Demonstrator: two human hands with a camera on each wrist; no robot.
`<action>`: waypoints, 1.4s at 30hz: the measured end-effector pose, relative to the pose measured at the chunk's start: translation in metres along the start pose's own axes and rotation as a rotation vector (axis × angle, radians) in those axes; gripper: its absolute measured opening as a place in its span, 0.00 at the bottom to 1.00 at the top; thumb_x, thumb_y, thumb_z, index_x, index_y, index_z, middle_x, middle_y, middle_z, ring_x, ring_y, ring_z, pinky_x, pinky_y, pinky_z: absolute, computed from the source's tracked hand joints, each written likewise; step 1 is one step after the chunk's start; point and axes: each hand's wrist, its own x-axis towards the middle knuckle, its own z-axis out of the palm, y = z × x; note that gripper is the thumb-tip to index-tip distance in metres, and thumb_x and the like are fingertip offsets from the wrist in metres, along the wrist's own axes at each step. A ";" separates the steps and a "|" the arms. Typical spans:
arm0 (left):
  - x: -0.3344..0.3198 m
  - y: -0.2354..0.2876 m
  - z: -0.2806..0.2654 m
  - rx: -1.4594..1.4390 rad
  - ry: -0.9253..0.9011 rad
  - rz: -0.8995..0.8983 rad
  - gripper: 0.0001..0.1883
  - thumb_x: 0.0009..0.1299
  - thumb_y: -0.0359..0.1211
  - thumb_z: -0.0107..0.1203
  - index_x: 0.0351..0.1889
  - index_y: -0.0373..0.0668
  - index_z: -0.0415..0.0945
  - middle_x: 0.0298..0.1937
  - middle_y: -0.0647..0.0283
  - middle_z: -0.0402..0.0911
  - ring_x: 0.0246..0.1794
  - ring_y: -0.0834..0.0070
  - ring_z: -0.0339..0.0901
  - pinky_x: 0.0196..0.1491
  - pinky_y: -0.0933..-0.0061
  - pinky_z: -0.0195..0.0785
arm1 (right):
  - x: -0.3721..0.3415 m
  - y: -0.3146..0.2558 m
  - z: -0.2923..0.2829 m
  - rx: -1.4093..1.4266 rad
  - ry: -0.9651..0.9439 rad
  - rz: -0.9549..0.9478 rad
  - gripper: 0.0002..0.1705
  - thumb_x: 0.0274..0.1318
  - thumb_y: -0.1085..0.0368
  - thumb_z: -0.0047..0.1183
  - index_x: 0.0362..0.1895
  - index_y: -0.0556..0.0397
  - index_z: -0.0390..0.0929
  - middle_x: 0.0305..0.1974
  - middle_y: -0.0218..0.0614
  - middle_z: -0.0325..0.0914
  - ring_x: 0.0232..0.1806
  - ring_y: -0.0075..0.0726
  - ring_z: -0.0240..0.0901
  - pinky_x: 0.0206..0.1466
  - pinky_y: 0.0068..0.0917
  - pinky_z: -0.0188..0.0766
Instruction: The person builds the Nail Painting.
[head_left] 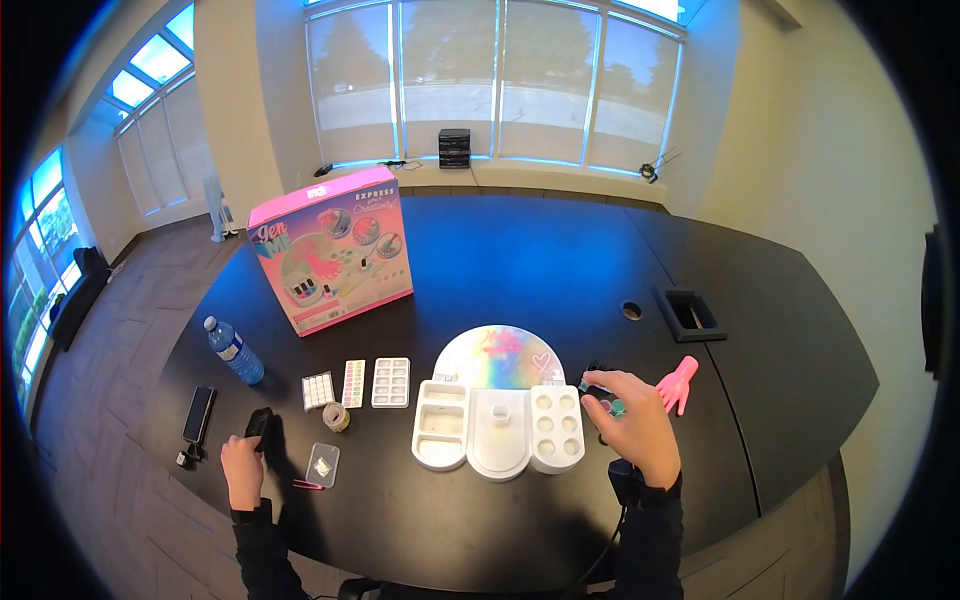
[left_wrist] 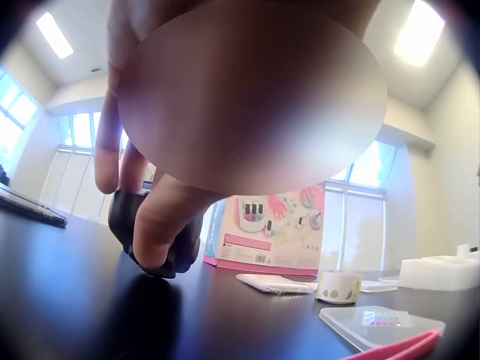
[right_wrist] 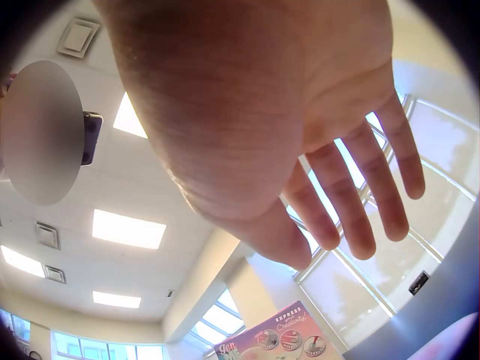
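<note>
At the left of the table my left hand [head_left: 243, 470] grips a small, black, rounded object [head_left: 261, 424]. In the left wrist view the thumb and fingers come down around this black thing [left_wrist: 124, 221], which stands on the tabletop. My right hand [head_left: 637, 428] hovers over small teal-topped pots [head_left: 617, 408], partly hidden below it. Its fingers [right_wrist: 352, 187] are extended and apart in the right wrist view, with nothing between them. Left of that hand stands a white nail-play station [head_left: 498, 440] with a shiny rainbow back panel [head_left: 500, 350]. A pink model hand [head_left: 678, 383] lies beyond the right hand.
A large pink box [head_left: 335, 250] stands at the back left, near a water bottle [head_left: 236, 352]. Nail trays [head_left: 391, 383], a tape roll [head_left: 336, 417], a clear case [head_left: 323, 464], pink tweezers [head_left: 308, 485] and a phone [head_left: 199, 414] lie around the left side.
</note>
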 end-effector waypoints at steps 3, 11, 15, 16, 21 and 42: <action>-0.005 0.001 -0.001 -0.013 -0.057 0.040 0.20 0.59 0.22 0.73 0.50 0.42 0.94 0.42 0.44 0.88 0.49 0.44 0.84 0.53 0.48 0.76 | 0.002 0.003 0.000 0.013 -0.040 0.052 0.17 0.64 0.68 0.69 0.56 0.60 0.89 0.50 0.46 0.92 0.52 0.49 0.90 0.56 0.40 0.83; -0.006 0.000 -0.004 -0.093 -0.192 0.014 0.25 0.61 0.20 0.69 0.58 0.41 0.90 0.52 0.43 0.88 0.54 0.45 0.84 0.62 0.48 0.75 | 0.007 0.019 0.003 0.111 -0.053 0.048 0.19 0.66 0.67 0.69 0.58 0.62 0.88 0.51 0.44 0.93 0.52 0.41 0.91 0.56 0.36 0.84; 0.007 0.026 -0.025 -0.080 -0.026 0.217 0.23 0.65 0.22 0.67 0.61 0.37 0.86 0.54 0.46 0.88 0.56 0.46 0.84 0.63 0.48 0.76 | 0.016 0.031 0.006 0.146 -0.086 0.028 0.23 0.68 0.63 0.70 0.63 0.60 0.86 0.52 0.45 0.93 0.53 0.44 0.91 0.57 0.37 0.84; 0.012 0.045 -0.041 -0.095 0.034 0.257 0.22 0.67 0.23 0.66 0.61 0.36 0.85 0.55 0.47 0.88 0.56 0.46 0.84 0.62 0.48 0.76 | 0.019 0.034 0.008 0.156 -0.082 -0.002 0.25 0.69 0.60 0.70 0.64 0.59 0.85 0.52 0.46 0.93 0.52 0.46 0.90 0.56 0.37 0.84; 0.047 0.151 -0.094 -0.532 0.062 0.281 0.21 0.71 0.29 0.70 0.62 0.34 0.84 0.53 0.48 0.90 0.54 0.50 0.87 0.58 0.54 0.80 | 0.039 0.026 0.010 0.264 -0.233 0.161 0.34 0.77 0.50 0.63 0.75 0.59 0.76 0.58 0.56 0.90 0.60 0.55 0.89 0.66 0.43 0.82; 0.157 0.335 -0.011 -1.024 -0.806 -0.022 0.70 0.70 0.90 0.28 0.86 0.35 0.62 0.68 0.34 0.83 0.62 0.52 0.86 0.64 0.56 0.80 | 0.120 0.097 0.095 0.220 -0.602 0.533 0.66 0.75 0.14 0.20 0.92 0.56 0.48 0.92 0.52 0.45 0.94 0.58 0.41 0.94 0.44 0.40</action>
